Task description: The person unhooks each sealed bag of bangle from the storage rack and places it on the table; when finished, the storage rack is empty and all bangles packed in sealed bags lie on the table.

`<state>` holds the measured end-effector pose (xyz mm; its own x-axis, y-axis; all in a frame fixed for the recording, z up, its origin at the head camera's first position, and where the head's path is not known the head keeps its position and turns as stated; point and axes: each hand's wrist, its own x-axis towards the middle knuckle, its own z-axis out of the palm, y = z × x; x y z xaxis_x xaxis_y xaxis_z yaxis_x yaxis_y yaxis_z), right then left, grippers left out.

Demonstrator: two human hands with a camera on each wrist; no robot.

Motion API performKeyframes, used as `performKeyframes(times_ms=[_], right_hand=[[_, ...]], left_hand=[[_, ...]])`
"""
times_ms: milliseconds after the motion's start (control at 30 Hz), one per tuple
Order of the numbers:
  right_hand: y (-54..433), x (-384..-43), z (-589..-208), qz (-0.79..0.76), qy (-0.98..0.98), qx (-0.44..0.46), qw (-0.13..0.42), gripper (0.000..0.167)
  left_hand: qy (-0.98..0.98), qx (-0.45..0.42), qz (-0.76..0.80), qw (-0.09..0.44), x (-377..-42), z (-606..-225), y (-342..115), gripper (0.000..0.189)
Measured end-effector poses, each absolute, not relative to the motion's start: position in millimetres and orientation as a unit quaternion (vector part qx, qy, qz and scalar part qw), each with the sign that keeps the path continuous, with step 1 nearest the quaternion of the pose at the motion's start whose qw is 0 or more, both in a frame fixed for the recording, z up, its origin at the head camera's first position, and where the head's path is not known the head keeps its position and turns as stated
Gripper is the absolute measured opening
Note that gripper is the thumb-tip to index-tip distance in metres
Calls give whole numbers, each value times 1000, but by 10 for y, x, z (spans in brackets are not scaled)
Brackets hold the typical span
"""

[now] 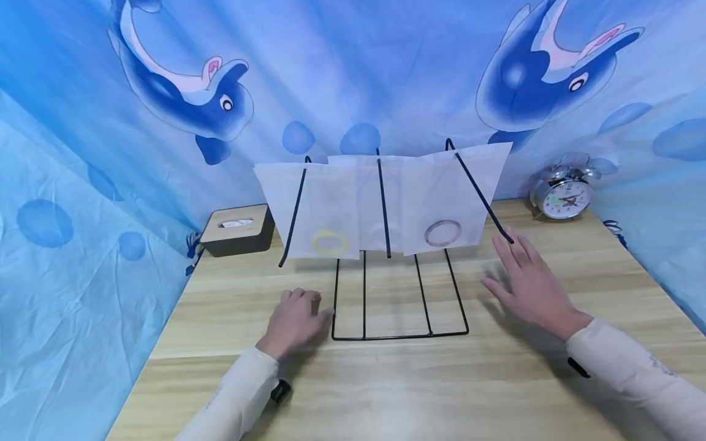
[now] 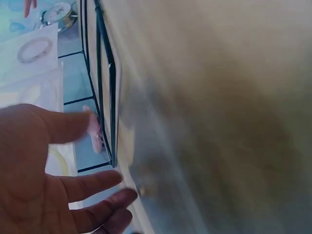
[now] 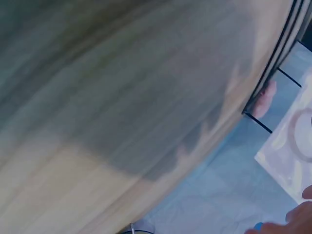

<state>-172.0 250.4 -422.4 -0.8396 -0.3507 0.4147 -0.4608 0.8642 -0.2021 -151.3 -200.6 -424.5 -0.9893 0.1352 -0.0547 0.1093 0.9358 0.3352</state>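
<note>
A black wire display rack [image 1: 364,300] stands on the wooden table, with long prongs slanting toward me. Three translucent bags hang on it. The left bag [image 1: 276,190] holds a yellow ring [image 1: 330,243], perhaps a bracelet. Inside the right bag [image 1: 469,184] is a greyish-purple ring [image 1: 443,233]. The middle bag [image 1: 394,184] is partly hidden behind its neighbours. My left hand [image 1: 295,321] is beside the rack base's left side, fingers loosely bent, holding nothing; whether the thumb touches the wire I cannot tell. My right hand [image 1: 529,285], fingers extended, is close to the right prong's tip.
A tissue box [image 1: 237,229] with a wooden top stands at the back left. At the back right is a silver twin-bell alarm clock [image 1: 564,195]. A blue curtain [image 1: 358,73] printed with dolphins hangs behind the table [image 1: 386,392].
</note>
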Motion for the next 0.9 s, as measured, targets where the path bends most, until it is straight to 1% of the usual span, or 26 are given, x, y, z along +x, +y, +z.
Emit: performKeyframes(times_ms=[33, 100, 167, 267, 367, 467, 533, 600, 700, 800, 900], right_hand=[[2502, -1728, -4189, 164, -946, 215, 178, 84], [2498, -1730, -4111, 205, -944, 212, 146, 86], [2485, -1732, -4017, 247, -939, 210, 114, 86], [2456, -1746, -3876, 304, -927, 205, 83, 83], [2419, -1782, -3755, 346, -913, 201, 80, 77], [2393, -1820, -3664, 359, -906, 205, 92, 73], [2388, -1844, -3617, 353, -904, 217, 104, 73], [2388, -1855, -3577, 344, -904, 225, 115, 75], [2396, -1856, -3523, 341, -906, 223, 117, 77], [2393, -1856, -3471, 345, -907, 215, 109, 77], [2372, -1873, -3405, 350, -904, 219, 110, 76]], left_hand=[[982, 52, 174, 43, -1551, -4232, -1993, 54], [978, 34, 194, 68, -1617, -4203, -1969, 47], [970, 23, 218, 101, -1673, -4179, -1946, 47], [960, 11, 242, 143, -1735, -4146, -1900, 51], [947, 7, 270, 173, -1784, -4121, -1846, 54], [922, -4, 327, 207, -1830, -4103, -1797, 52], [898, -22, 375, 230, -1857, -4094, -1772, 51], [883, -35, 403, 239, -1884, -4086, -1759, 52], [875, -40, 417, 242, -1908, -4091, -1741, 60], [881, -36, 409, 234, -1902, -4115, -1721, 68], [889, -33, 399, 223, -1879, -4136, -1712, 71]])
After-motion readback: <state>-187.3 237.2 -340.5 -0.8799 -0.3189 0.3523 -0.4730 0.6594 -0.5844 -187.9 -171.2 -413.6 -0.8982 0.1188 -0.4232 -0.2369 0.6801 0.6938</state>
